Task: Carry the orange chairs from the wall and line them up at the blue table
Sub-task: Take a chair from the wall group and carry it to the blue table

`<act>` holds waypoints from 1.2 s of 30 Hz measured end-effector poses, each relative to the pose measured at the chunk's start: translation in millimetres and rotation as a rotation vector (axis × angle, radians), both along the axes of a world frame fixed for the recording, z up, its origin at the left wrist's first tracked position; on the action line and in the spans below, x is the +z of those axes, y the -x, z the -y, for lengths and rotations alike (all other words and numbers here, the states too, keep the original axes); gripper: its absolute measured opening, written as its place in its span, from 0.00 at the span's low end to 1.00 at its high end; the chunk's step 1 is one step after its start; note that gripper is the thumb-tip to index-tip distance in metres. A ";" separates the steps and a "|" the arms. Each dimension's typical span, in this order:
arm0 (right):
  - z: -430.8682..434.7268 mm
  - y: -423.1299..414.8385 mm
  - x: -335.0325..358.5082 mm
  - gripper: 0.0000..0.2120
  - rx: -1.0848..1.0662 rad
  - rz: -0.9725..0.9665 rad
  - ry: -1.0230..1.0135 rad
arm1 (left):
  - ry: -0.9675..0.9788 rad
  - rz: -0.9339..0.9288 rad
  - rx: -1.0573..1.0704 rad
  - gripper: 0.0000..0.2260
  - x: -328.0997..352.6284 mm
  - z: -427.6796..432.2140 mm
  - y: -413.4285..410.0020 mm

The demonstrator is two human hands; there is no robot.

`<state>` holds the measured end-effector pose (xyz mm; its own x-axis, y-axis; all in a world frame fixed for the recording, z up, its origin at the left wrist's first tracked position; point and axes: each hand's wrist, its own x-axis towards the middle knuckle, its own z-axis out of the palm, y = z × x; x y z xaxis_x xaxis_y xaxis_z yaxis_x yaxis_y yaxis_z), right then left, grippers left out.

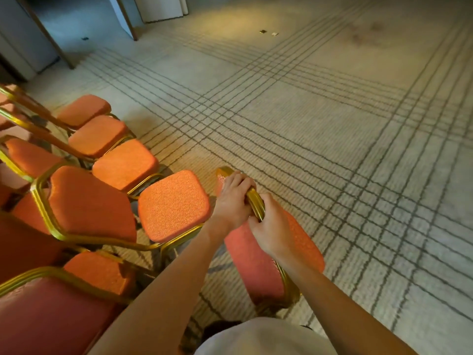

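An orange chair (258, 262) with a gold metal frame stands right in front of me, its back towards me. My left hand (233, 201) grips the gold top rail of its backrest. My right hand (271, 231) grips the same rail just beside the left. To the left, several more orange chairs (174, 203) with gold frames stand in a row. Blue table legs (128, 19) and a blue panel show at the top left corner.
Pale carpet (332, 124) with dark crossing stripes stretches ahead and to the right. Two small floor fittings (268, 32) lie far ahead. A white panel (163, 6) stands at the top. My white shirt fills the bottom edge.
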<state>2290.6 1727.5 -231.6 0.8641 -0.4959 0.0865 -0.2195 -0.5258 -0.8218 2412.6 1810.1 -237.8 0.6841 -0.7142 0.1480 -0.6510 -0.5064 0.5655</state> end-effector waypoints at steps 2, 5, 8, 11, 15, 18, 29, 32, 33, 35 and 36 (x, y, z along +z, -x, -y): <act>21.0 -5.3 6.3 0.13 -0.012 -0.010 0.040 | 0.005 0.004 -0.004 0.11 3.7 20.3 -5.2; 45.1 -17.2 15.8 0.10 -0.012 -0.020 0.126 | -0.007 -0.005 0.037 0.11 13.0 41.4 -14.3; 63.2 -30.3 23.4 0.12 0.010 -0.033 0.212 | -0.039 -0.015 0.078 0.14 17.5 54.5 -26.4; 80.3 -43.5 29.0 0.14 0.036 -0.079 0.341 | -0.077 0.003 0.128 0.12 22.7 63.9 -38.1; 95.9 -55.3 31.7 0.11 0.085 -0.126 0.482 | -0.101 0.052 0.134 0.08 20.3 65.4 -48.3; 104.2 -58.9 31.1 0.13 0.098 -0.140 0.560 | -0.101 0.048 0.121 0.07 18.8 66.7 -56.6; 142.7 -45.1 29.3 0.17 -0.281 -0.474 0.683 | -0.391 0.229 -0.250 0.08 33.4 138.5 -76.4; 150.0 -26.1 23.1 0.11 -0.521 -0.531 0.558 | -0.368 0.244 -0.337 0.11 33.7 167.0 -52.8; 151.9 -18.0 20.9 0.10 -0.583 -0.523 0.532 | -0.364 0.241 -0.366 0.12 32.9 173.8 -44.8; 153.7 -5.2 19.0 0.10 -0.647 -0.488 0.501 | -0.326 0.249 -0.412 0.11 31.4 178.9 -34.5; 153.3 -2.4 19.3 0.11 -0.650 -0.472 0.491 | -0.302 0.254 -0.426 0.10 30.5 178.2 -33.7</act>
